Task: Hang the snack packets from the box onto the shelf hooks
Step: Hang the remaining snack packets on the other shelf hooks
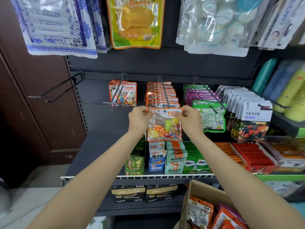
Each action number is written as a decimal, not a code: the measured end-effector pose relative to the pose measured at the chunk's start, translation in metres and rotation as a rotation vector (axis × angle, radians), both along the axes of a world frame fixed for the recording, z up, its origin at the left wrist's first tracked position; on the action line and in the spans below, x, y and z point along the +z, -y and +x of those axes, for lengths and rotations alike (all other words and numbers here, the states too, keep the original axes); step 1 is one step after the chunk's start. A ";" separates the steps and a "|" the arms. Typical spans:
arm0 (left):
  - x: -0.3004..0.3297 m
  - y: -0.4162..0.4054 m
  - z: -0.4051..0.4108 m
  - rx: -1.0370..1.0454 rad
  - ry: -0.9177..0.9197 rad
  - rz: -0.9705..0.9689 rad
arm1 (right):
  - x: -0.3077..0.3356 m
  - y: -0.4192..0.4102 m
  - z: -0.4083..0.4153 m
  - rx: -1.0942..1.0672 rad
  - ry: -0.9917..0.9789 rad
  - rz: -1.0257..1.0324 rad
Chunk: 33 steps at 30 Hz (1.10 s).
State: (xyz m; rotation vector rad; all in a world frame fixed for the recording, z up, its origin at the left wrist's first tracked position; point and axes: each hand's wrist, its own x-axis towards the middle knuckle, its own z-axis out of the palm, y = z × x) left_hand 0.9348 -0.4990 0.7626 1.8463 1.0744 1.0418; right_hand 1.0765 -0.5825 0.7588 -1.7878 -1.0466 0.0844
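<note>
An empty black wire hook (54, 90) is seen at far left, projecting from the dark shelf panel (148, 63). Next to it, a few clear candy packets (123, 95) with orange borders hang on a second hook. The left hand (140, 119) is shown with thumb and fingers pinched on the upper left corner of the snack packet (165, 124); the right hand (189, 119) is pinched likewise on the upper right corner. The packet is held upright, long axis vertical, printed face toward the camera, its top edge just below the tip of the middle hook (165, 96), on which a row of matching packets (161, 95) is hung. It is a flat, glossy, clear plastic pouch with an orange rim; wrapped sweets in yellow, green, orange and red are visible inside. "SUG" is legible on its header. Above, a yellow pouch (136, 22) is labelled "Mango". At lower right, a cardboard box (194, 192) holds further orange packets (200, 210).
</note>
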 end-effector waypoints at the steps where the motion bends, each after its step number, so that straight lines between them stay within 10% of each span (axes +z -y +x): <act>1: 0.000 -0.001 0.001 0.006 -0.022 0.032 | -0.001 -0.002 0.001 -0.016 0.028 0.000; 21: -0.025 0.025 0.000 0.136 -0.269 0.662 | -0.011 0.021 -0.005 -0.052 0.177 0.047; 33: -0.170 0.156 0.071 -0.675 -0.649 -0.048 | -0.179 0.160 0.051 0.070 -0.059 -0.722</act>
